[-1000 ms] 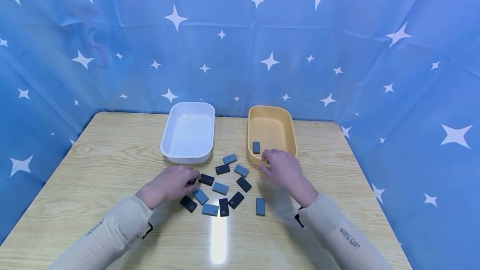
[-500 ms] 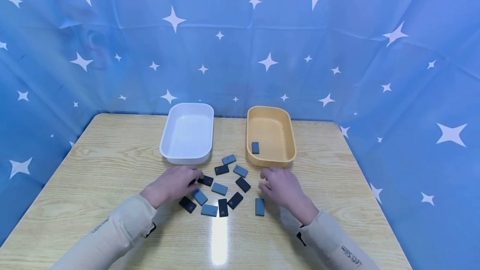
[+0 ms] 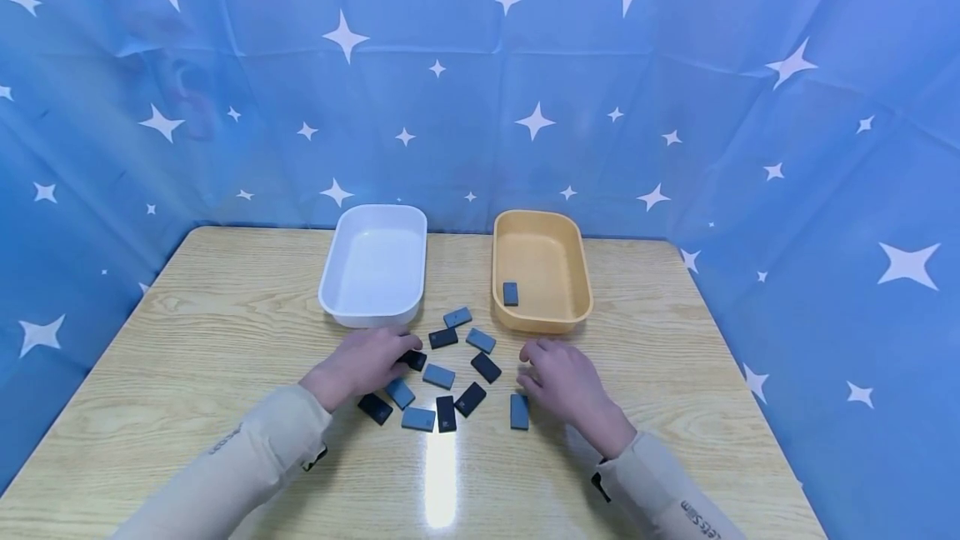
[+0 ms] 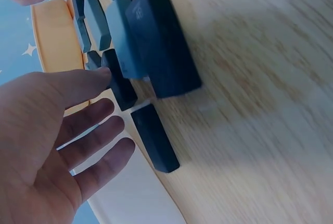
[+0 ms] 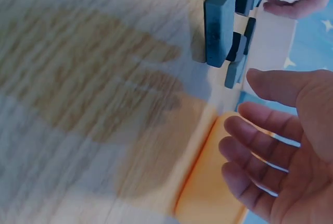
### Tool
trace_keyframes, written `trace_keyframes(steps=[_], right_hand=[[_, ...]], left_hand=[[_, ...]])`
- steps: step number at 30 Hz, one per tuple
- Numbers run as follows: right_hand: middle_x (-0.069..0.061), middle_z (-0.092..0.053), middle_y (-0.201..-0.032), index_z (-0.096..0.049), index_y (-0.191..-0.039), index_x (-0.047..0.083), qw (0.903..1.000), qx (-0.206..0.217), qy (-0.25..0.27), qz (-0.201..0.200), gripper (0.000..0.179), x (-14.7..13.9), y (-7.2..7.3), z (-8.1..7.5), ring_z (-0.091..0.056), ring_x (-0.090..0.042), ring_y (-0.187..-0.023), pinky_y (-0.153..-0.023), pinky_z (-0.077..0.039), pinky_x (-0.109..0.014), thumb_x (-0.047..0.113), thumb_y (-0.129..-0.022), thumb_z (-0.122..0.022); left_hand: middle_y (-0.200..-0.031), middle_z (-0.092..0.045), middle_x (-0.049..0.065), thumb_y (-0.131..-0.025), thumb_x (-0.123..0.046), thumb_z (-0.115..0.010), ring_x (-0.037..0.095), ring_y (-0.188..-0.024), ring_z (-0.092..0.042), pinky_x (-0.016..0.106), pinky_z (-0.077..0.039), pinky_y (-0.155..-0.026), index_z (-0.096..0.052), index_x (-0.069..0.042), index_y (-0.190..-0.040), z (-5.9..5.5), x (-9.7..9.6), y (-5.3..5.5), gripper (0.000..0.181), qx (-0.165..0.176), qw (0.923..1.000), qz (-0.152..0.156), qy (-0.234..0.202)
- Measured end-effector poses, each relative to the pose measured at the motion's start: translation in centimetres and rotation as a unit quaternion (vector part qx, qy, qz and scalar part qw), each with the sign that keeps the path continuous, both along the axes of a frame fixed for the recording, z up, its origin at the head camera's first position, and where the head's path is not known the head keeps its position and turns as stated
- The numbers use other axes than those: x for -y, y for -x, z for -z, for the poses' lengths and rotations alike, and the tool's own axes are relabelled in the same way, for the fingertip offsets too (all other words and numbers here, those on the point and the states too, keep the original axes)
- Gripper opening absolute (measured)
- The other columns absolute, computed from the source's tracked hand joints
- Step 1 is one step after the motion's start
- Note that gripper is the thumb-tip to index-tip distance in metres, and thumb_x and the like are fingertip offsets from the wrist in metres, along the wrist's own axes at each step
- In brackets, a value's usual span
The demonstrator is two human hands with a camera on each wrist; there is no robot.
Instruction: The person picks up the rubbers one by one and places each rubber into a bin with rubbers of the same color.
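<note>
the left hand (image 3: 367,361) hangs low over the table (image 3: 225,307), just in front of the white tray (image 3: 375,265). its thumb stands away from the fingers, which are loosely bent with gaps between them, and it has hold of nothing. the thumb tip overlaps one black block (image 3: 414,361) in the left wrist view; whether they touch, i cannot tell. a second black block (image 4: 156,138) lies just beside the fingers, hidden from the head camera.

the right hand (image 3: 566,382) is relaxed too, thumb apart and fingers slightly curved, holding nothing. it is near the front of the orange tray (image 3: 551,261), with a blue-grey block (image 3: 519,412) on the table just beside it.

more black and blue-grey blocks (image 3: 438,376) lie scattered between the hands, and one small dark blue-grey piece (image 3: 510,294) sits inside the orange tray, towards its near left corner.
</note>
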State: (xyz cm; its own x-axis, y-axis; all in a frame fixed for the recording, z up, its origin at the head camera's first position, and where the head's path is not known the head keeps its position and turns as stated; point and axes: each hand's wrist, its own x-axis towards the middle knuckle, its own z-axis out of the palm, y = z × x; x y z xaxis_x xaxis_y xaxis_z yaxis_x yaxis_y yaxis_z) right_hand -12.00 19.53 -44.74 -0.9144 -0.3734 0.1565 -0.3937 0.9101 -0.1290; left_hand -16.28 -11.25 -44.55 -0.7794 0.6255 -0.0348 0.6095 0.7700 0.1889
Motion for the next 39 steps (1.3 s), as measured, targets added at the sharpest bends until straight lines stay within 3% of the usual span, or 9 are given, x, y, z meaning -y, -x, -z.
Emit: trace_keyframes(steps=[6, 12, 33, 39], right_hand=[[0.000, -0.066, -0.087, -0.066, -0.095, 0.013, 0.9999, 0.013, -0.001, 0.005, 0.023, -0.1, 0.0, 0.3, -0.060, -0.016, -0.075, -0.067, -0.050, -0.037, 0.027, -0.081, -0.078], [0.000, -0.067, -0.089, -0.066, -0.096, 0.013, 1.0000, -0.002, -0.004, -0.001, 0.026, -0.2, 0.1, 0.5, -0.062, -0.017, -0.076, -0.067, -0.051, -0.036, 0.028, -0.079, -0.079], [0.002, -0.064, -0.085, -0.066, -0.097, 0.015, 0.9995, 0.031, 0.001, 0.009, 0.024, -0.2, 0.1, 0.6, -0.055, -0.013, -0.072, -0.066, -0.047, -0.034, 0.028, -0.081, -0.078], [0.002, -0.064, -0.083, -0.066, -0.096, 0.014, 0.9997, 0.023, 0.003, 0.006, 0.025, -0.2, 0.1, 0.6, -0.055, -0.013, -0.072, -0.065, -0.047, -0.035, 0.028, -0.080, -0.079]], left_hand=[[-0.100, -0.066, -0.003, -0.084, -0.018, -0.075, 0.014, -0.085, -0.062, 0.031, -0.051, -0.070, -0.068, -0.020, -0.113, 0.4, -0.5, 0.2, 0.030, -0.008, 0.9998, 0.008, 0.014], [-0.100, -0.066, -0.002, -0.083, -0.016, -0.077, 0.015, -0.089, -0.063, 0.033, -0.052, -0.075, -0.068, -0.021, -0.112, 0.7, -0.9, 0.4, 0.031, -0.014, 0.9997, 0.014, 0.016], [-0.097, -0.065, -0.003, -0.085, -0.016, -0.075, 0.014, -0.086, -0.061, 0.032, -0.051, -0.075, -0.067, -0.021, -0.111, 0.5, -1.1, 0.5, 0.027, -0.011, 0.9989, 0.025, 0.038], [-0.094, -0.065, -0.004, -0.084, -0.016, -0.075, 0.013, -0.083, -0.060, 0.032, -0.051, -0.073, -0.067, -0.020, -0.108, 0.2, -1.0, 0.4, 0.025, -0.021, 0.9984, 0.035, 0.039]])
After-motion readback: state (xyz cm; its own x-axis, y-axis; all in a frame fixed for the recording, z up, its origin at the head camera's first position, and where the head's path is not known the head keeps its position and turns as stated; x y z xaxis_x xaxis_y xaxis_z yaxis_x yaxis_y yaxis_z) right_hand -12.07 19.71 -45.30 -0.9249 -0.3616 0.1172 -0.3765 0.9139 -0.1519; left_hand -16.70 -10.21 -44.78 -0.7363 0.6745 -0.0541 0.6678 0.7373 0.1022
